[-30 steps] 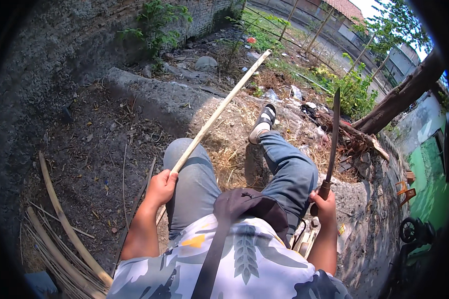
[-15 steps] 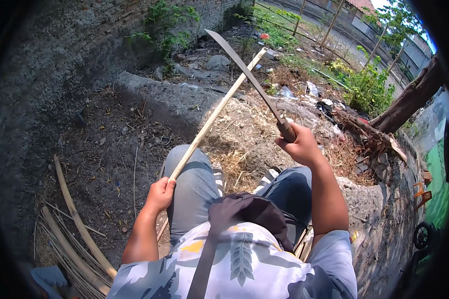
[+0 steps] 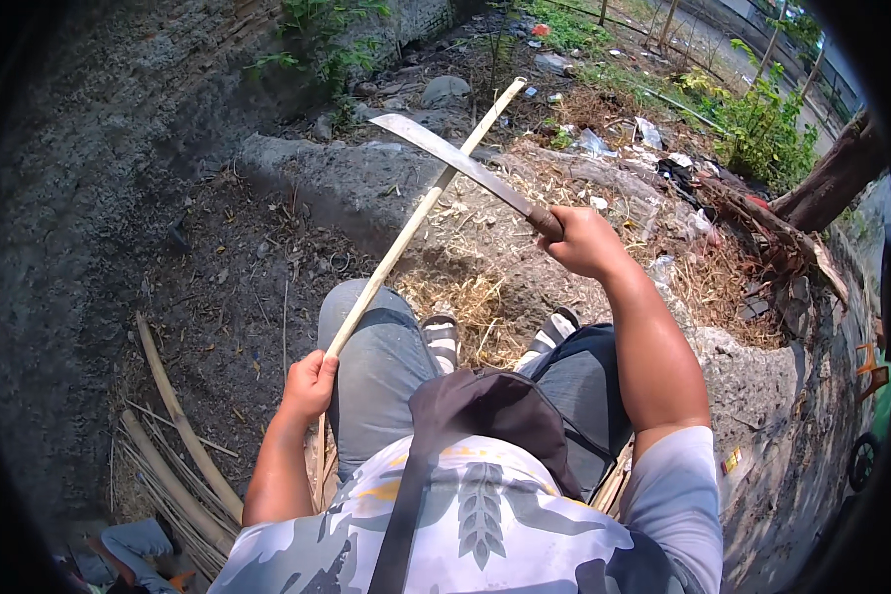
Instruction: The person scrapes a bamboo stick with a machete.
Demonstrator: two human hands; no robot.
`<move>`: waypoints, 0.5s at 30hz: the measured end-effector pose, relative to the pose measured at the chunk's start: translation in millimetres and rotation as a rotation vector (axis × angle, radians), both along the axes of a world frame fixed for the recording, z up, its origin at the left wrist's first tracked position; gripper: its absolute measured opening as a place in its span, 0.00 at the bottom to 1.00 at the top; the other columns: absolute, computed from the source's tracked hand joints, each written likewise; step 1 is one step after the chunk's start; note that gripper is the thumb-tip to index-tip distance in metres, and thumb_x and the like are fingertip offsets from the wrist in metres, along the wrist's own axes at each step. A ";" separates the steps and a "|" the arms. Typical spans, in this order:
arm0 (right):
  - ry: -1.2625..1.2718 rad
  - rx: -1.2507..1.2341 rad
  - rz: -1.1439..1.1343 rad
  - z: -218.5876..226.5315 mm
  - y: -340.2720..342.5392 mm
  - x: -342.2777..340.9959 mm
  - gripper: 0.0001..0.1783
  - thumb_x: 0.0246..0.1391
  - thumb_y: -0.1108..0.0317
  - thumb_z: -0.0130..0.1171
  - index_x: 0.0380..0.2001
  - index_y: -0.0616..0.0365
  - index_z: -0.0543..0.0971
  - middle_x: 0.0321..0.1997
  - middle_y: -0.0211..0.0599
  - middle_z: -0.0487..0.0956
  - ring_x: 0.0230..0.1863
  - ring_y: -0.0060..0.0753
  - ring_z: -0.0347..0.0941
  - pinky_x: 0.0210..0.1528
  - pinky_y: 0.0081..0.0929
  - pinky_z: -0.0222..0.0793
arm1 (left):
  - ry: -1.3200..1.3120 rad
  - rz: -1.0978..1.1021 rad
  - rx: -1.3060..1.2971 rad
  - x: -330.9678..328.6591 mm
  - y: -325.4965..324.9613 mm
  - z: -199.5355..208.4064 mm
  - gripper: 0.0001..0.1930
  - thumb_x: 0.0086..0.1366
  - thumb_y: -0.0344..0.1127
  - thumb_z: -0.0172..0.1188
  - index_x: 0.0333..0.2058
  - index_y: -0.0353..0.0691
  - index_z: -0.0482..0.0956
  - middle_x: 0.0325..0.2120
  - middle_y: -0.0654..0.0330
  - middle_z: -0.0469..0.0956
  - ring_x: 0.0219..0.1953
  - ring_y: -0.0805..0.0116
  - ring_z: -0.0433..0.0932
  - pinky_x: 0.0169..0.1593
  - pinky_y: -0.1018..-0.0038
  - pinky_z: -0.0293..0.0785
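Head | left hand [image 3: 310, 384] fingers clamp bamboo stick [image 3: 421, 211] | right hand [image 3: 584, 241] fingers clamp machete [image 3: 460, 160]

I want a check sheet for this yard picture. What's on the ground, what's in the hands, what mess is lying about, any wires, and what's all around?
Surface: bare soil with dry straw, edged by a rough concrete ledge.
Job's things: long pale bamboo stick slanting away over the left knee; big knife with its blade laid across the stick.
Clutter: split bamboo strips piled at lower left; scraps of litter beyond the straw.
Hands: left hand closed round the stick's near end; right hand gripping the knife handle.
Cables: nothing seen.
Surroundings: stone wall on the left, green bushes, a tree trunk on the right.
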State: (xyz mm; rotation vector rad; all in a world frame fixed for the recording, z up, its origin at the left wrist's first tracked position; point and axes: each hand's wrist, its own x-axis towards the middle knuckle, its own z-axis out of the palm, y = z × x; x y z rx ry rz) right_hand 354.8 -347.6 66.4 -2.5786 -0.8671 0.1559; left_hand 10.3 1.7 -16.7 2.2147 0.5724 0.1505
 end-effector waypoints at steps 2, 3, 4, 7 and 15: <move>0.040 0.012 -0.056 9.8 -5.3 -7.5 0.13 0.49 0.62 0.66 0.37 0.53 0.81 0.36 0.48 0.84 0.43 0.55 0.81 0.46 0.50 0.75 | 0.043 -0.012 -0.041 1.4 1.9 0.6 0.22 0.76 0.45 0.55 0.24 0.37 0.67 0.16 0.68 0.64 0.23 0.78 0.60 0.25 0.71 0.60; 0.005 -0.037 -0.025 15.6 -2.7 -14.0 0.13 0.49 0.61 0.66 0.37 0.54 0.82 0.37 0.49 0.84 0.43 0.55 0.81 0.47 0.50 0.76 | 0.035 -0.023 -0.040 2.4 2.9 -0.7 0.22 0.76 0.45 0.55 0.24 0.37 0.67 0.16 0.68 0.64 0.23 0.78 0.60 0.25 0.71 0.60; -0.030 -0.086 0.005 23.1 1.4 -20.8 0.13 0.49 0.61 0.66 0.37 0.54 0.82 0.37 0.49 0.84 0.43 0.54 0.81 0.48 0.49 0.76 | 0.018 -0.023 -0.057 3.7 4.1 -2.6 0.23 0.76 0.45 0.55 0.24 0.37 0.67 0.16 0.68 0.64 0.23 0.78 0.60 0.25 0.71 0.60; 0.057 -0.154 0.188 45.3 20.0 -43.4 0.14 0.48 0.59 0.67 0.35 0.56 0.83 0.35 0.48 0.84 0.43 0.53 0.82 0.47 0.48 0.77 | -0.006 -0.024 -0.071 -2.2 4.6 -2.4 0.23 0.76 0.45 0.55 0.24 0.37 0.67 0.16 0.68 0.64 0.23 0.78 0.60 0.25 0.70 0.60; -0.004 -0.243 0.290 7.2 43.4 -33.9 0.15 0.47 0.56 0.71 0.34 0.51 0.82 0.34 0.43 0.84 0.40 0.53 0.82 0.43 0.47 0.77 | 0.030 -0.009 -0.032 -6.1 8.9 4.0 0.22 0.75 0.45 0.56 0.24 0.37 0.68 0.16 0.65 0.63 0.22 0.77 0.60 0.25 0.69 0.60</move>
